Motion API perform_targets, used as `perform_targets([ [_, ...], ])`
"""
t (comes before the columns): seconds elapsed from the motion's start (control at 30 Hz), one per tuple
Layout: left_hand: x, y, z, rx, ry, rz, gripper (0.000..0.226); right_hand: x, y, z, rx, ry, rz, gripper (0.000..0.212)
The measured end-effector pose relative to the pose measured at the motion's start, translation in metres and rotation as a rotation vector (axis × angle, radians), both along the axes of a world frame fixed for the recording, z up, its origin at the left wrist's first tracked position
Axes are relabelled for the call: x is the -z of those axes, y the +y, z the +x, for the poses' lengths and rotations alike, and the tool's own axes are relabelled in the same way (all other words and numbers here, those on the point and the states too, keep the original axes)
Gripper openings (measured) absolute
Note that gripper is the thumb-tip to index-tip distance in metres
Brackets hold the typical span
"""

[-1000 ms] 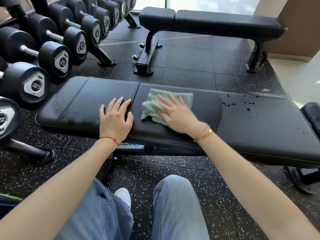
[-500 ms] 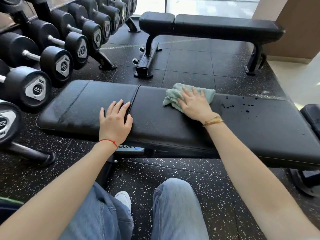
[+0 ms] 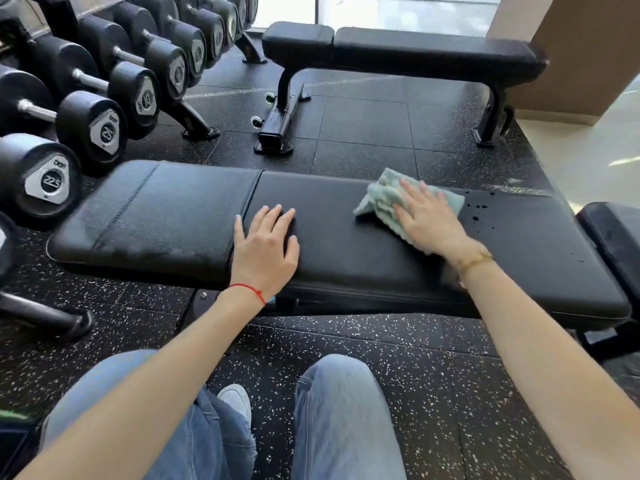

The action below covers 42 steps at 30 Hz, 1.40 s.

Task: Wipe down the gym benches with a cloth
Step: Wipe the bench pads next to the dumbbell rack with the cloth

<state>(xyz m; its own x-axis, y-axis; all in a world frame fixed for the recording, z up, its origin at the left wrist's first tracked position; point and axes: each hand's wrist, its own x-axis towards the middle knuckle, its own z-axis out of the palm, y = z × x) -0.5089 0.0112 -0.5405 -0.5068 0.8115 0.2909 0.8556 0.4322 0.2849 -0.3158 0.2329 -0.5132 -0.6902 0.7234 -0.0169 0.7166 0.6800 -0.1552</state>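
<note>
Left of the person's fingers, a dumbbell rack (image 3: 104, 109) stands clear of the near bench (image 3: 173, 216); no bearing on the wipe. Left hand (image 3: 265, 249) lies flat on the pad just right of the seam, fingers (image 3: 277, 216) loosely spread, gripping nothing, only bracing. Good: it steadies the body while the other arm reaches. Right hand (image 3: 427, 218) presses palm-down on the pale green cloth (image 3: 381, 199), fingers extended and slightly fanned, pinning the cloth rather than pinching it. Cloth bunches up beyond the fingertips, toward the far edge. Just past the little finger lie dark droplets (image 3: 479, 211), untouched. Judgement: flatten the bunched part so more fabric meets the pad, keep even palm pressure, sweep right over the droplets in overlapping passes to the pad's end. Second bench (image 3: 415, 50) beyond, not yet tended.
</note>
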Motion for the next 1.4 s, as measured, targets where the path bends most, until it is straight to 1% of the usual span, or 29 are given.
perform_targets([
  [0.07,0.001,0.001,0.000,-0.008,0.005,0.003,0.053,-0.003,0.014,-0.019,0.054,-0.018,-0.011,0.053],
  [0.13,0.001,-0.001,-0.001,-0.009,0.020,0.003,0.055,-0.001,0.004,-0.023,0.022,-0.007,-0.006,0.053],
  [0.27,0.003,-0.003,0.000,-0.004,0.057,0.009,0.055,0.006,-0.063,0.024,-0.224,0.047,0.026,0.052],
  [0.33,0.005,-0.002,0.001,-0.012,0.060,0.012,0.055,0.007,-0.095,0.057,-0.285,0.082,0.035,0.052],
  [0.4,0.006,-0.002,0.002,-0.011,0.066,0.013,0.056,0.006,-0.102,0.078,-0.266,0.112,0.021,0.052],
  [0.47,0.006,-0.002,0.003,-0.011,0.071,0.005,0.056,0.004,-0.079,0.078,-0.209,0.110,0.015,0.053],
  [0.6,0.006,0.000,0.005,-0.016,0.080,-0.007,0.056,-0.004,0.002,0.028,0.043,0.005,0.014,0.051],
  [0.67,0.005,0.000,0.005,-0.016,0.074,0.000,0.056,-0.007,0.015,-0.001,0.069,-0.044,-0.012,0.053],
  [0.73,0.005,0.000,0.005,-0.020,0.070,0.001,0.055,-0.004,-0.001,-0.021,-0.017,-0.044,-0.014,0.052],
  [0.8,0.004,0.000,0.005,-0.021,0.069,-0.007,0.055,0.002,-0.038,-0.022,-0.162,-0.010,0.022,0.052],
  [0.9,0.004,-0.001,0.006,-0.017,0.066,-0.021,0.056,0.005,-0.090,0.008,-0.352,0.049,0.050,0.051],
  [0.97,0.004,-0.001,0.005,-0.016,0.071,-0.028,0.056,0.006,-0.103,0.033,-0.402,0.077,0.029,0.052],
  [1.03,0.004,-0.002,0.005,-0.014,0.072,-0.026,0.056,0.006,-0.092,0.050,-0.372,0.101,0.004,0.051],
  [1.1,0.004,-0.001,0.005,-0.016,0.070,-0.021,0.056,0.006,-0.060,0.047,-0.274,0.095,0.011,0.050],
  [1.23,0.003,-0.001,0.007,-0.022,0.070,-0.024,0.056,-0.003,0.002,-0.006,-0.015,-0.016,0.014,0.052],
  [1.3,0.003,-0.001,0.007,-0.019,0.068,-0.028,0.057,-0.005,0.001,-0.030,-0.015,-0.033,0.011,0.052],
  [1.4,0.003,-0.002,0.006,-0.013,0.070,-0.029,0.057,0.001,-0.040,-0.031,-0.193,0.000,0.025,0.052],
])
